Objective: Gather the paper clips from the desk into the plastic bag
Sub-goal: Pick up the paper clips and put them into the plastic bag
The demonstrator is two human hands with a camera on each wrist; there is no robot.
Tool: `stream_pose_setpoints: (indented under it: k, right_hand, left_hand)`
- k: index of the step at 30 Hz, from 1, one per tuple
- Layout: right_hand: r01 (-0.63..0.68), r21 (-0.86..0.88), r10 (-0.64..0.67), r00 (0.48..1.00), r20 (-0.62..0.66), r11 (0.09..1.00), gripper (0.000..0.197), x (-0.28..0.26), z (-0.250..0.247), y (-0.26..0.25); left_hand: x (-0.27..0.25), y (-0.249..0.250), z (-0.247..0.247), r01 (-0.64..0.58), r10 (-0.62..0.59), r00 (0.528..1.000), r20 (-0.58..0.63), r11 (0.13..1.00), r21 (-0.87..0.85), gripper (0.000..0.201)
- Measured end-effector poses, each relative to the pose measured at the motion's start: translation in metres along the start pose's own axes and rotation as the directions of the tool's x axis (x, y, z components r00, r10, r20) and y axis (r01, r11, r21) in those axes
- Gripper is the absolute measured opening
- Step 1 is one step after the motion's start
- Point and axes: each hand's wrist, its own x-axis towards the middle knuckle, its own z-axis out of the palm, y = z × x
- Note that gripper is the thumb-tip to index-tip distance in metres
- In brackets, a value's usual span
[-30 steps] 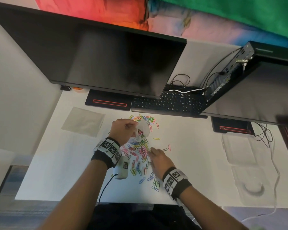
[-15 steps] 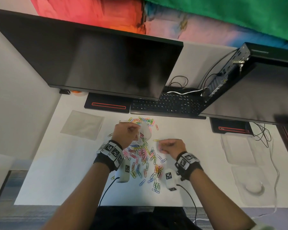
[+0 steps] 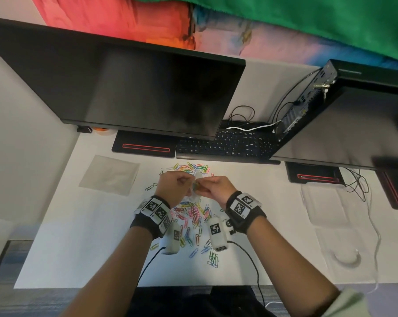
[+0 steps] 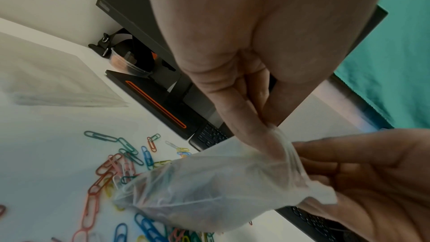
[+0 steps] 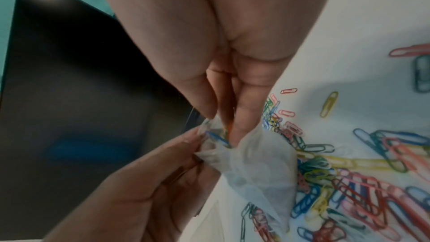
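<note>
The left hand (image 3: 174, 187) is raised above the white desk (image 3: 79, 236), its thumb and fingers pinching one side of the mouth of a small, crumpled clear plastic bag (image 4: 209, 190). The right hand (image 3: 216, 188) meets it from the other side, thumb and fingertips closed on the bag's rim, with a blue paper clip (image 5: 217, 138) between those fingertips at the opening; whether the clip is already inside the bag or only at its lip is hard to tell from the right wrist view. The bag hangs down between the two hands, and coloured shapes show faintly through its film.

Below and around the hands lies a loose scatter of coloured wire paper clips (image 3: 193, 220) in red, pink, blue, green and yellow, one patch near the person and a smaller cluster just in front of the black keyboard (image 3: 225, 145). A flat, clear plastic sleeve (image 3: 110, 175) lies on the desk to the left, well apart from the clips. A large dark monitor (image 3: 136, 88) stands behind the keyboard, and a second dark screen (image 3: 353, 124) on the right.
</note>
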Motion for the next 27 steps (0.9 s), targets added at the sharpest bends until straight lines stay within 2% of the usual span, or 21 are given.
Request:
stream_pose_setpoints:
  k: [3, 6, 8, 10, 16, 19, 21, 22, 24, 25, 27]
  right_hand:
    - [0.056, -0.203, -0.055, 0.998, 0.009, 0.978, 0.033, -0.003, 0.004, -0.003]
    - [0.107, -0.39, -0.129, 0.991, -0.03, 0.915, 0.021, -0.004, 0.006, -0.005]
    - [0.167, -0.526, -0.232, 0.971, -0.059, 0.834, 0.019, -0.002, 0.008, -0.004]
    - [0.236, -0.65, -0.33, 0.944, -0.024, 0.723, 0.021, -0.002, 0.011, -0.004]
    - [0.398, -0.685, -0.404, 0.9, 0.162, 0.611, 0.025, -0.02, 0.005, -0.009]
    - [0.404, -0.597, -0.454, 0.888, 0.074, 0.693, 0.02, -0.036, -0.016, -0.004]
    - [0.293, -0.59, -0.361, 0.932, 0.003, 0.752, 0.025, -0.045, -0.037, 0.013]
    - [0.196, -0.62, -0.263, 0.965, -0.017, 0.76, 0.04, -0.049, -0.047, 0.026]
    - [-0.005, -0.744, -0.047, 0.998, -0.048, 0.669, 0.084, -0.059, -0.064, 0.057]
    - [-0.051, -0.791, 0.021, 0.999, -0.047, 0.61, 0.102, -0.064, -0.068, 0.073]
    - [-0.043, -0.794, 0.078, 0.997, 0.005, 0.606, 0.121, -0.074, -0.068, 0.102]
  left_hand:
    - [0.0, -0.002, -0.001, -0.009, 0.009, 1.0, -0.006, 1.0, -0.001, 0.013]
    - [0.001, -0.003, -0.002, -0.018, 0.018, 1.0, 0.0, 1.0, 0.011, 0.012]
    - [-0.001, -0.002, -0.001, -0.025, 0.025, 1.0, 0.008, 1.0, 0.007, 0.012]
    - [-0.001, -0.002, -0.001, -0.026, 0.026, 1.0, 0.01, 1.0, -0.007, 0.013]
    - [0.003, -0.007, -0.004, -0.003, 0.003, 1.0, -0.005, 1.0, -0.025, 0.012]
    - [0.002, -0.009, -0.007, -0.025, 0.025, 1.0, -0.008, 1.0, -0.016, 0.013]
    - [0.003, -0.009, -0.007, -0.038, 0.037, 0.999, -0.007, 0.999, -0.009, 0.014]
    - [0.004, -0.009, -0.007, -0.035, 0.035, 0.999, -0.006, 0.999, -0.01, 0.014]
    - [0.004, -0.009, -0.006, -0.02, 0.02, 1.0, -0.003, 0.999, -0.027, 0.014]
    - [0.004, -0.009, -0.005, -0.016, 0.016, 1.0, -0.002, 0.999, -0.035, 0.014]
    - [0.004, -0.009, -0.005, -0.023, 0.023, 1.0, 0.001, 0.999, -0.033, 0.014]
